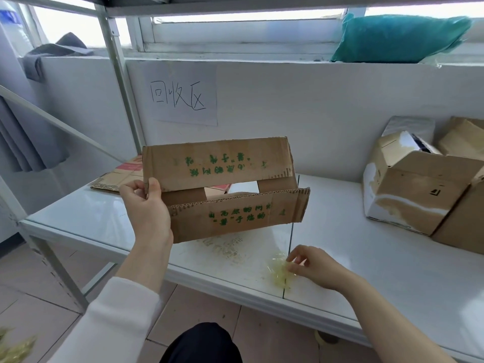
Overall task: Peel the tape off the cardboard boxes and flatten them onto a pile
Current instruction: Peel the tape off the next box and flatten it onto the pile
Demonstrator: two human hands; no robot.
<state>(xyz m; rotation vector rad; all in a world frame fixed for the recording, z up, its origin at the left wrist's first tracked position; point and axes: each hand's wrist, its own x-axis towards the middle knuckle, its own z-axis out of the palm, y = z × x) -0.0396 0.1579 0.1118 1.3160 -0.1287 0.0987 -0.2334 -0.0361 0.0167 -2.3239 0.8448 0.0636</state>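
The left hand (146, 205) is a little left of the middle of the frame. It grips the left end of a brown corrugated cardboard box with green printed characters (230, 166), with the thumb on the front of the upper flap and the other fingers curled round the edge. The box is held up above the table, slightly tilted. Its two long flaps stand apart, so one sees through the gap between them to the surface behind.

The right hand (311, 265) is in the lower middle of the frame, a little to the right. Its curled fingers pinch a crumpled wad of clear yellowish tape (279, 273), which lies on the glossy white table top (366, 297) near the front edge, below the right end of the box.

Behind the left hand, on the far left corner of the table, a flattened cardboard sheet with red print (117, 176) lies flat. At the right edge of the frame several unflattened cardboard boxes (413, 195) stand close together; the nearest one has pale torn patches and an open top.

On the white wall above the held box hangs a white paper sheet with handwritten characters (183, 95). A teal cushion-like bag (392, 40) lies on the window ledge at the upper right, and a dark grey cloth (60, 48) at the upper left.
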